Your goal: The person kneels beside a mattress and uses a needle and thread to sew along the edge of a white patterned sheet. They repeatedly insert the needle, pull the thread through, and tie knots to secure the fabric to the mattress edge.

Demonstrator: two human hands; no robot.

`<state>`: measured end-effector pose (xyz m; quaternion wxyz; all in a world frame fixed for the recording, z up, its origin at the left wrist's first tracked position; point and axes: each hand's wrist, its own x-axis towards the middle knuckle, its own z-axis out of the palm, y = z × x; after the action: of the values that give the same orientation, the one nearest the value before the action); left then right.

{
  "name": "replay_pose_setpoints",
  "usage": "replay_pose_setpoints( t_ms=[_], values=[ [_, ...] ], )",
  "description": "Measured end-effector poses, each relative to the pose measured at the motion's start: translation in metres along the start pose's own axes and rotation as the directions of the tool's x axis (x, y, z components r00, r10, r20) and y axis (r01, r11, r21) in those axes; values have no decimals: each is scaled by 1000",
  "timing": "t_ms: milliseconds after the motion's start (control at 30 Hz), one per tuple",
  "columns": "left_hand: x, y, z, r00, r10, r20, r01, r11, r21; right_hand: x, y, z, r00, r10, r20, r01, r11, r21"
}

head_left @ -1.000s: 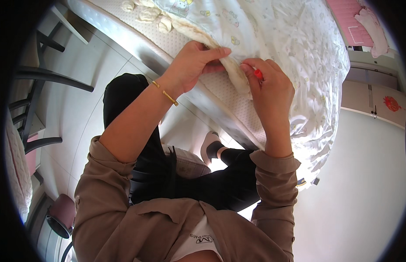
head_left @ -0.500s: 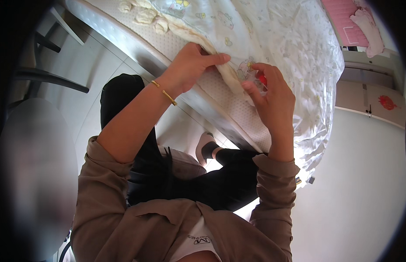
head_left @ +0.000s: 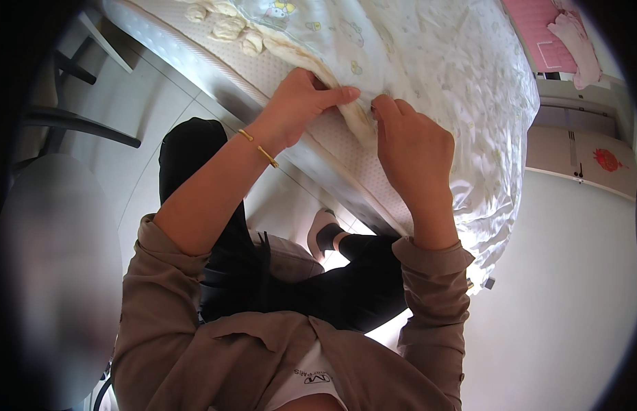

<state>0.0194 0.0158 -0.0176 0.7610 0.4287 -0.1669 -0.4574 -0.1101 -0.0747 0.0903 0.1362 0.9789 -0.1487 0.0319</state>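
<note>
A pale quilt cover (head_left: 353, 41) with small cartoon prints lies over a mattress (head_left: 216, 58). Cream padding (head_left: 294, 51) runs along the cover's near edge, bunched into lumps at the far left. My left hand (head_left: 298, 106), with a gold bangle on the wrist, is closed on that padded edge, thumb on top and fingers underneath. Just to its right, my right hand (head_left: 414, 144) has its fingertips pinched together at the cover's edge. The back of the hand faces up, and whatever sits between the fingertips is hidden.
A blurred grey rounded shape (head_left: 61, 274) fills the lower left, below dark chair legs (head_left: 85, 123). My crossed legs in black trousers (head_left: 298, 291) are beside the mattress. Pink bedding (head_left: 541, 34) and a cabinet with a red decoration (head_left: 606, 160) stand at the right.
My right hand has moved up and left toward my left hand, turning over and closing its fingers. The red item seen within it earlier is out of sight. My left hand keeps its hold.
</note>
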Motion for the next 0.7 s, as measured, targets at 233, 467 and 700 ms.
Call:
replay_pose_setpoints(
  t_ms=[233, 467, 700],
  values=[
    [-7, 12, 7, 995, -4, -97, 20, 987, 160, 2, -3, -1, 998, -64, -19, 63, 997, -48],
    [3, 15, -5, 890, 414, -191, -185, 710, 680, 20, -15, 2, 997, -50, -52, 51, 999, 18],
    [-3, 10, 1, 873, 460, -162, -254, 712, 655, 13, -22, 11, 1000, 11, -22, -9, 995, 103]
  ],
)
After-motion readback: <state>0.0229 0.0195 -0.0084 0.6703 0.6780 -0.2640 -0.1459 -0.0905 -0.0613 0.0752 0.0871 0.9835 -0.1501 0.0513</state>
